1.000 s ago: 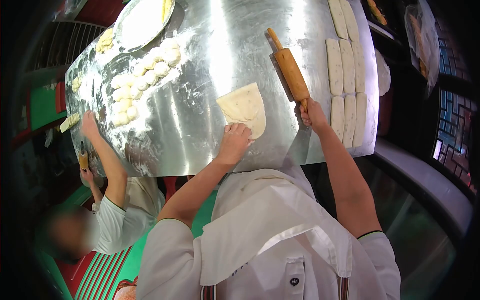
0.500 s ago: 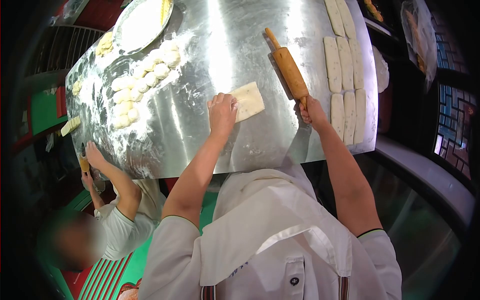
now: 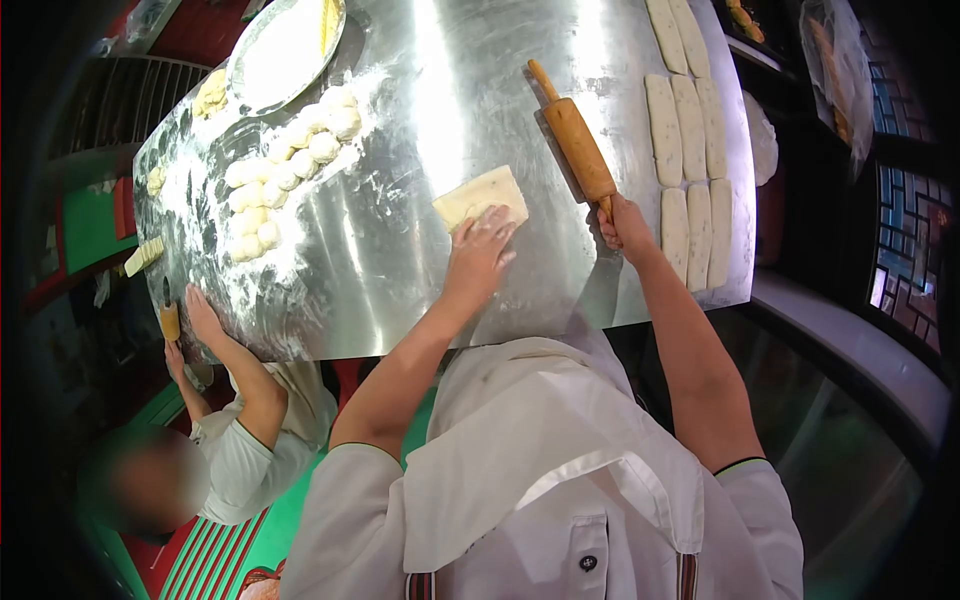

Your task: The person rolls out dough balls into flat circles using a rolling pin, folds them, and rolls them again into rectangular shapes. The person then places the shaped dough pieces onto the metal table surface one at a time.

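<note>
A flat, roughly rectangular sheet of dough (image 3: 482,193) lies on the metal worktable (image 3: 400,270) in front of me. My left hand (image 3: 482,250) rests on its near edge, fingers stretched out and thumb apart, pressing rather than gripping. My right hand (image 3: 627,225) is wrapped around the near handle of a wooden rolling pin (image 3: 580,145). The pin slants away to the far left, right of the sheet, and does not touch it.
Long dough strips (image 3: 690,125) lie in rows along the right edge. To the left, dough balls (image 3: 290,165) sit in scattered flour near a round white basin (image 3: 285,55). A co-worker (image 3: 255,400) stands at the left corner, hands by a small wooden-handled tool (image 3: 169,320).
My left hand has moved from the sheet's left end to its near edge, and its fingers have spread. The rolling pin stays put. The co-worker's hand has come off the small tool.
</note>
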